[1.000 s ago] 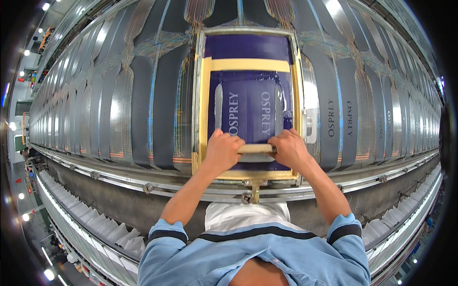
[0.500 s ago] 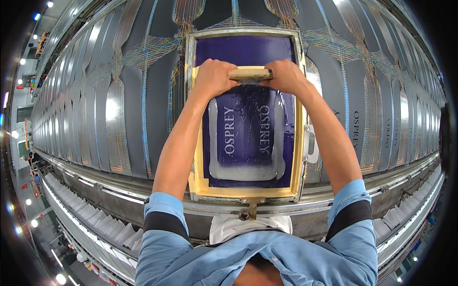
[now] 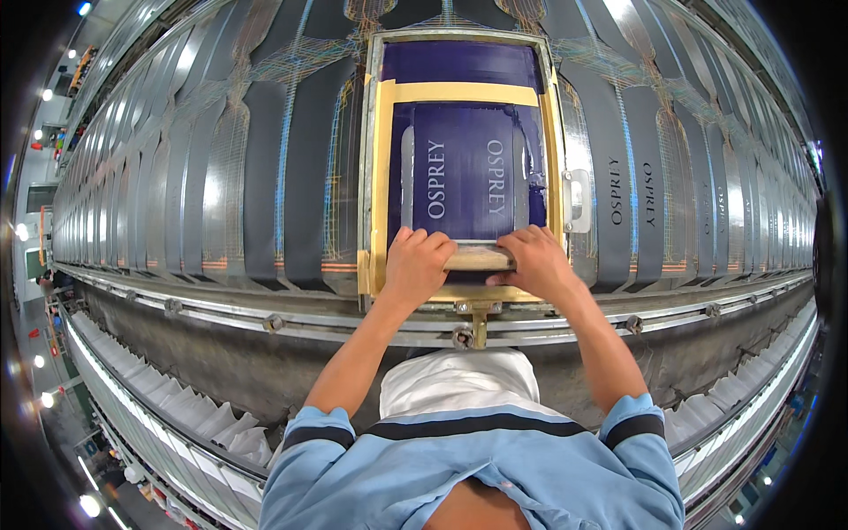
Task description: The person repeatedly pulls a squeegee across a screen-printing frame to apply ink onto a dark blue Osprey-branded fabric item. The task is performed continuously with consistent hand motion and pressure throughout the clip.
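Observation:
Both my hands grip a wooden-handled squeegee [image 3: 479, 257] near the close end of a screen printing frame [image 3: 378, 168]. My left hand [image 3: 419, 268] wraps its left end and my right hand [image 3: 535, 263] its right end, fingers closed over the top. The squeegee's blade is mostly hidden under the handle and hands. Purple mesh [image 3: 464, 124] fills the frame, bordered by yellow tape [image 3: 464, 92]. Two lines of pale lettering show in the mesh, with thin bands of wet ink along the sides. The frame lies flat over dark grey fabric pieces.
Grey cut pieces [image 3: 265, 177] with coloured stitch-like lines cover the long table; those to the right bear dark printed lettering. A metal handle [image 3: 579, 201] sticks out from the frame's right side. A metal rail [image 3: 371, 336] with a bracket [image 3: 478, 322] runs along the near edge.
Both hands have drawn the squeegee from the far part of the screen to its near end. Most of the wet ink over the lettering is gone, and the lettering shows clearly.

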Demonstrator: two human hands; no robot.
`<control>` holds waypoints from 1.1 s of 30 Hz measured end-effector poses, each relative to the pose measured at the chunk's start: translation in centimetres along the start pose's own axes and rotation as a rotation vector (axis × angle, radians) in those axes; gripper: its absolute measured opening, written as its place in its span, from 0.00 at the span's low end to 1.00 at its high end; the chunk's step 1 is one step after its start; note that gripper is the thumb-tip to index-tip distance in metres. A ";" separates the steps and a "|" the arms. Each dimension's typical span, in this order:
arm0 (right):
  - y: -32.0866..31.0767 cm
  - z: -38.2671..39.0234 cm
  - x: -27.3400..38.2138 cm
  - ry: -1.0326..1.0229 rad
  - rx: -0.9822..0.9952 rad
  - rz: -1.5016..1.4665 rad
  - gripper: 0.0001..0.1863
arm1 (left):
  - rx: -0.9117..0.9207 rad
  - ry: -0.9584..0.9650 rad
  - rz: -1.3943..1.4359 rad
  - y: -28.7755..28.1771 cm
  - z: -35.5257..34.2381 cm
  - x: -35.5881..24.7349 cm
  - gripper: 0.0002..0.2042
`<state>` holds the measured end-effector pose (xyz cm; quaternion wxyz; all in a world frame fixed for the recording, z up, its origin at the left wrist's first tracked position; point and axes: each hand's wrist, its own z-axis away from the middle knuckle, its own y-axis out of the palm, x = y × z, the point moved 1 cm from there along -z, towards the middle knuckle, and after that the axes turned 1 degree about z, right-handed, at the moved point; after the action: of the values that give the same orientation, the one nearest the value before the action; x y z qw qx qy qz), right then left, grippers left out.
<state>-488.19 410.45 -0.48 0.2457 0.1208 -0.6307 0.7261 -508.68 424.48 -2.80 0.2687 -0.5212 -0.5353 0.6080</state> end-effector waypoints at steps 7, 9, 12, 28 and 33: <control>-1.9 -2.8 -11.9 0.600 -0.843 -0.061 0.19 | 0.074 -0.020 -0.027 0.6 1.2 -0.3 0.20; 0.4 -3.2 -14.7 0.705 -0.792 -0.228 0.15 | 0.051 -0.002 -0.045 0.5 1.7 -0.6 0.20; 1.8 -3.2 -17.3 0.636 -0.711 -0.385 0.14 | 0.023 0.004 -0.049 0.1 1.8 -0.1 0.19; 11.7 -20.1 13.2 0.516 -0.799 -0.657 0.13 | 0.047 -0.106 -0.046 -14.0 16.6 25.8 0.16; 12.8 -22.0 16.5 0.603 -0.785 -0.595 0.14 | -0.063 -0.014 -0.083 -15.0 23.2 26.8 0.21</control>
<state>-505.78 434.22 -7.32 0.6344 -0.0195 -0.6940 0.3398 -541.91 443.86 -0.83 0.2735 -0.5025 -0.5774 0.5826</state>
